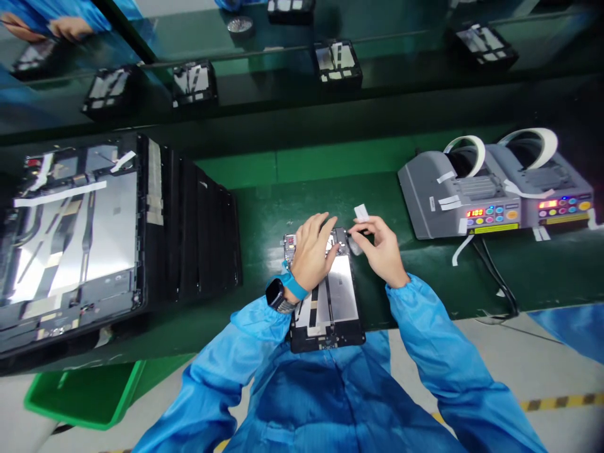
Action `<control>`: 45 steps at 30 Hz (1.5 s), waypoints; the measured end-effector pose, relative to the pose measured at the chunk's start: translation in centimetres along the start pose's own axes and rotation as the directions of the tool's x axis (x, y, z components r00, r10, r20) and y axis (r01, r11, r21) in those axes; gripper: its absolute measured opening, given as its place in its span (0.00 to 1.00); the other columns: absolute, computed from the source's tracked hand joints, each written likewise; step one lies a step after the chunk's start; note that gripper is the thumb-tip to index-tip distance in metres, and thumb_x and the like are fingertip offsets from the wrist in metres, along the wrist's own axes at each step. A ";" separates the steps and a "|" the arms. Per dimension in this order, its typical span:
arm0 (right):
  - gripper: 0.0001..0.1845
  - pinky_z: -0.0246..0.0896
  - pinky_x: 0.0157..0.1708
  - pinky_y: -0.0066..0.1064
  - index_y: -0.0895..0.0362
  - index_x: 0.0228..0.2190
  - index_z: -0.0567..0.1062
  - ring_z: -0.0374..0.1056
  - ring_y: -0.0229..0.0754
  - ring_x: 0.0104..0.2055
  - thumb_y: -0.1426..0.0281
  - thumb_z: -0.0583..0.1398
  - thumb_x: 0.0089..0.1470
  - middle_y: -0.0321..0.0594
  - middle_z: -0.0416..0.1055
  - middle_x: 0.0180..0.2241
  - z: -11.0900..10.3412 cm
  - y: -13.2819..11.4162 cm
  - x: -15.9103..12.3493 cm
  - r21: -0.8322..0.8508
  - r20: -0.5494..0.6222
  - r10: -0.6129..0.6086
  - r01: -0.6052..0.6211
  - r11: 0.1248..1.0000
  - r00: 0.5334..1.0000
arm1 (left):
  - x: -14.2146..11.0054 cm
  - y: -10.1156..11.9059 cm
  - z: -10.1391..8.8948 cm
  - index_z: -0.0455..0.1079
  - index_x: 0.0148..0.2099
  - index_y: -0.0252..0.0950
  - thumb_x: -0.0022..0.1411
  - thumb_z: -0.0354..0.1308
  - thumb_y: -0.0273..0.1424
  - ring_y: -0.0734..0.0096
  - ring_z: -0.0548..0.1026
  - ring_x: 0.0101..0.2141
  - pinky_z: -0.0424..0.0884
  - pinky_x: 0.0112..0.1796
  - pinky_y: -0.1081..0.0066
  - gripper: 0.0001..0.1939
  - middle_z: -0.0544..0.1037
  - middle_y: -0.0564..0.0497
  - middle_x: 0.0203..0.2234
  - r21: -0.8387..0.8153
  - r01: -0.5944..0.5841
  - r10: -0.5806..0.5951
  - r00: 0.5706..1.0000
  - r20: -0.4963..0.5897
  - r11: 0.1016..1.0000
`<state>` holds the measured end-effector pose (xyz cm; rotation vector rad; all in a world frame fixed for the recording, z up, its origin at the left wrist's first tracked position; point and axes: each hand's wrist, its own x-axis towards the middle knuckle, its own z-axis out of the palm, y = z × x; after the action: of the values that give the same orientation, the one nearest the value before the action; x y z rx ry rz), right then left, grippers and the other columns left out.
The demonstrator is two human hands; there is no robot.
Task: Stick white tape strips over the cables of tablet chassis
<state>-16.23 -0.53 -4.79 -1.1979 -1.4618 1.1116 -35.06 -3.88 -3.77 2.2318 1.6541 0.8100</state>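
An opened tablet (343,292), its inner side up, lies at the front edge of the green bench. My left hand (312,251) rests across its upper part, fingers stretched and a little spread, holding nothing. A watch on a blue band (275,293) is on that wrist. At the tablet's upper right corner, my right hand (383,251) has thumb and forefinger pinched together; what is between them is too small to make out. A white piece of tape (361,212) stands up just behind those fingers. Something pale (355,246) lies under the right hand.
On the left stands a stack of opened tablets (189,220), with tape strips on the top one. Two grey tape dispensers (438,189) stand on the right, cables below. Behind is a conveyor (264,88) carrying several devices. A green bin (85,396) sits below left. Another person's hands (70,27) show far left.
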 end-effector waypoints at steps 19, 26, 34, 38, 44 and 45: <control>0.21 0.63 0.34 0.33 0.54 0.27 0.77 0.68 0.40 0.30 0.50 0.68 0.59 0.35 0.74 0.25 0.8 -3.2 -1.0 0.134 0.040 0.047 -0.052 0.990 0.998 | 1.9 1.0 -3.2 0.79 0.42 0.37 0.70 0.63 0.33 0.69 0.79 0.38 0.73 0.39 0.69 0.06 0.82 0.48 0.37 -0.583 0.123 -0.156 0.988 -0.007 0.803; 0.18 0.66 0.38 0.35 0.55 0.29 0.82 0.71 0.41 0.33 0.54 0.66 0.61 0.38 0.78 0.28 2.1 -3.3 -2.1 0.187 0.010 0.084 -0.085 0.979 0.996 | 1.6 2.0 -3.1 0.78 0.37 0.36 0.70 0.63 0.30 0.68 0.77 0.39 0.73 0.41 0.68 0.07 0.80 0.49 0.36 -0.572 0.020 -0.122 0.982 -0.141 0.820; 0.19 0.71 0.47 0.38 0.54 0.50 0.81 0.79 0.45 0.46 0.61 0.68 0.60 0.44 0.85 0.44 1.8 -3.7 -3.1 0.470 -0.155 0.243 -0.145 0.871 0.957 | 1.3 2.3 -3.6 0.76 0.35 0.37 0.70 0.61 0.29 0.70 0.76 0.36 0.70 0.37 0.70 0.08 0.79 0.51 0.32 -0.557 0.098 -0.242 0.952 -0.190 0.825; 0.24 0.72 0.51 0.39 0.53 0.51 0.77 0.80 0.46 0.49 0.62 0.73 0.55 0.44 0.84 0.46 2.1 -4.2 -4.0 0.508 -0.098 0.230 -0.150 0.848 0.968 | 1.3 2.4 -3.7 0.77 0.35 0.37 0.69 0.62 0.29 0.71 0.76 0.35 0.70 0.36 0.71 0.08 0.80 0.51 0.33 -0.561 0.115 -0.204 0.974 -0.098 0.820; 0.30 0.69 0.41 0.34 0.55 0.51 0.75 0.76 0.40 0.37 0.62 0.75 0.49 0.38 0.83 0.37 2.5 -3.8 -4.2 0.441 -0.109 0.299 -0.223 0.869 0.948 | 1.1 2.3 -3.6 0.78 0.35 0.37 0.68 0.62 0.27 0.71 0.75 0.35 0.71 0.37 0.71 0.07 0.79 0.51 0.32 -0.509 0.080 -0.142 0.986 -0.084 0.857; 0.30 0.69 0.40 0.33 0.55 0.51 0.75 0.75 0.40 0.35 0.62 0.75 0.48 0.37 0.83 0.36 2.6 -3.7 -4.2 0.430 -0.111 0.301 -0.228 0.873 0.947 | 1.1 2.3 -3.5 0.78 0.35 0.37 0.68 0.62 0.27 0.71 0.75 0.34 0.71 0.37 0.71 0.07 0.78 0.51 0.32 -0.503 0.074 -0.131 0.988 -0.079 0.861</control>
<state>-18.91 -5.36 -2.06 -1.1754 -0.8818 1.3824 -35.01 -4.07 0.57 1.7512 1.3864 1.1938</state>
